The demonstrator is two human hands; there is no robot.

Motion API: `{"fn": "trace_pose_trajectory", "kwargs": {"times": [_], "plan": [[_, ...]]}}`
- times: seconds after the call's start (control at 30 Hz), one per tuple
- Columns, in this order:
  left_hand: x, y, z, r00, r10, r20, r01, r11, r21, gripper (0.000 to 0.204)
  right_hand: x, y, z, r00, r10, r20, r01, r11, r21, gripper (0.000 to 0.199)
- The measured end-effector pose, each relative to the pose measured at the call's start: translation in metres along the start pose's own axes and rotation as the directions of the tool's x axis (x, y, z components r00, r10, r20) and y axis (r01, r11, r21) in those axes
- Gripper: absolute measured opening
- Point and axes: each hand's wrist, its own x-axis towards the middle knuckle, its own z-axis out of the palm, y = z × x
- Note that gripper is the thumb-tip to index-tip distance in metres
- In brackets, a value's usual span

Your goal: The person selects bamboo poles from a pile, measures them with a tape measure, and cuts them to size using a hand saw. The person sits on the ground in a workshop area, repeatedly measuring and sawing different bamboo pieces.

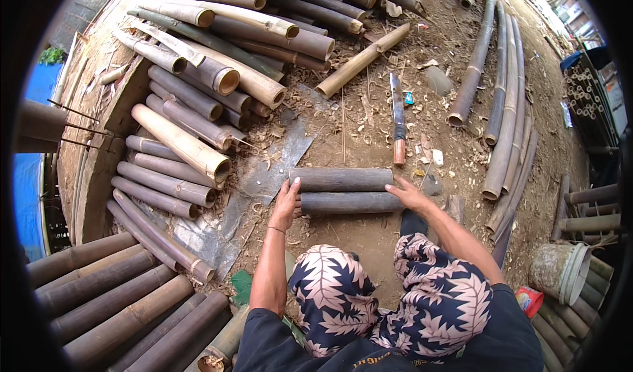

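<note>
Two short dark bamboo pieces lie side by side across the ground in front of my knees, a far bamboo piece [343,179] and a near bamboo piece [349,203]. My left hand [286,204] grips their left ends, its thumb up at the far piece and its fingers curled by the near one. At the right ends, my right hand [410,194] holds on, fingertips against the far piece's end; some of its fingers are hidden. Just beyond lies a large knife [398,111] with a wooden handle, its blade pointing away from me.
Stacked bamboo lengths [184,144] fill the left and far left. More bamboo poles [508,108] lie along the right. A single pale bamboo pole [364,60] lies beyond the knife. A dirty white bucket [560,271] rests at lower right beside a red container [529,301]. Shavings cover the soil.
</note>
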Motion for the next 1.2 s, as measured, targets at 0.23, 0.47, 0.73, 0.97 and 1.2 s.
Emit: {"fn": "trace_pose_trajectory", "kwargs": {"times": [0.23,0.47,0.73,0.97,1.2], "plan": [[-0.038,-0.013,0.020,0.923,-0.283,0.262,0.328,0.933,-0.147,0.081,0.012,0.011,-0.023,0.995,0.095,-0.020,-0.077,0.900,0.428,0.055],[-0.023,-0.040,0.170,0.677,-0.204,0.707,0.638,0.642,-0.426,0.073,0.094,-0.004,-0.187,0.946,-0.184,-0.267,0.058,0.907,-0.418,0.051],[0.036,0.009,0.267,0.662,-0.095,0.743,0.137,0.991,0.005,0.091,0.152,-0.014,-0.219,0.738,-0.388,-0.553,-0.135,0.717,-0.684,0.064],[0.012,-0.021,0.178,0.765,0.363,0.531,-0.535,0.818,0.211,0.055,0.006,0.020,-0.083,0.719,-0.566,-0.402,0.412,0.814,-0.409,0.053],[-0.035,0.001,-0.012,0.913,0.078,-0.401,-0.244,0.891,-0.383,0.051,-0.160,0.088,-0.014,0.989,0.043,0.139,-0.138,0.589,0.796,0.053]]}}
